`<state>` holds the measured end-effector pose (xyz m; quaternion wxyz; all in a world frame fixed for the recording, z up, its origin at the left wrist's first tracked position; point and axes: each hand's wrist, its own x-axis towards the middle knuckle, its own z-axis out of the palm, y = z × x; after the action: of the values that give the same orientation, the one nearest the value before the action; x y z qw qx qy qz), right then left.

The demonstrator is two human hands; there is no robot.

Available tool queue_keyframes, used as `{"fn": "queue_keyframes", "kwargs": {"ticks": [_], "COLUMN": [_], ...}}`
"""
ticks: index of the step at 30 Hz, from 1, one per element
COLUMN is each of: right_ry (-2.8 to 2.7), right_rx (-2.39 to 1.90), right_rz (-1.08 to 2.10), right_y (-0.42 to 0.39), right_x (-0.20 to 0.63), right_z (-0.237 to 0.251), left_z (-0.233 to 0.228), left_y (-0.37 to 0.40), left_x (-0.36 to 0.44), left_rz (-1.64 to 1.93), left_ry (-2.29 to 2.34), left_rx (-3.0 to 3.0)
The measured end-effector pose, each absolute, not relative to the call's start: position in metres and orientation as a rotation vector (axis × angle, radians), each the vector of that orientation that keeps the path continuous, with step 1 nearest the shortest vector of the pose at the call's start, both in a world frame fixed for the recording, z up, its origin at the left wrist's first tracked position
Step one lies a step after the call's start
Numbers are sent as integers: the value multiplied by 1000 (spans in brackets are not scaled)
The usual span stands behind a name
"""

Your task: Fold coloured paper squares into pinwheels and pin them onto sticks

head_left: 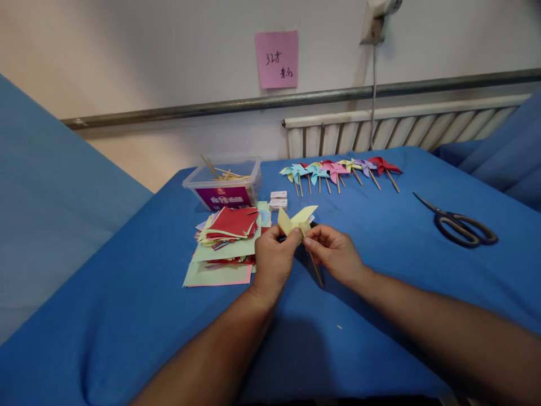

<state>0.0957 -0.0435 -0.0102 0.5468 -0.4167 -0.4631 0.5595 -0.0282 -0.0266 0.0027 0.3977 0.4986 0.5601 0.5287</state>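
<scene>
A pale yellow paper pinwheel (pixel 303 215) is held up between my two hands above the middle of the table. My left hand (pixel 274 256) is closed on its left side, the thumb pressed near the centre. From the right, my right hand (pixel 336 251) pinches the pinwheel's lower edge, close to the top of a thin wooden stick (pixel 316 270). That stick slants down below the paper. My fingers hide the exact joint between paper and stick. Close to my left hand lies a stack of coloured paper pieces (pixel 232 223), red on top.
Behind the stack stands a clear plastic box (pixel 253 183) with wooden sticks (pixel 228 175). Two small white boxes (pixel 278 201) sit nearby. Several finished pinwheels (pixel 336 169) lie in a row at the back. Black-handled scissors (pixel 459 223) rest on the blue cloth (pixel 401 270) at right.
</scene>
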Motion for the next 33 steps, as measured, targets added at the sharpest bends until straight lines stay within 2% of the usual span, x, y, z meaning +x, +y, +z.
{"fn": "queue_keyframes", "kwargs": {"ticks": [33], "right_ry": [-1120], "right_rx": [-986], "right_rz": [1340], "right_y": [-42], "right_x": [98], "right_z": [-9], "left_z": [4], "left_y": [-27], "left_x": [-27], "left_rz": [1330], "left_ry": [1462], "left_rx": [1301]}}
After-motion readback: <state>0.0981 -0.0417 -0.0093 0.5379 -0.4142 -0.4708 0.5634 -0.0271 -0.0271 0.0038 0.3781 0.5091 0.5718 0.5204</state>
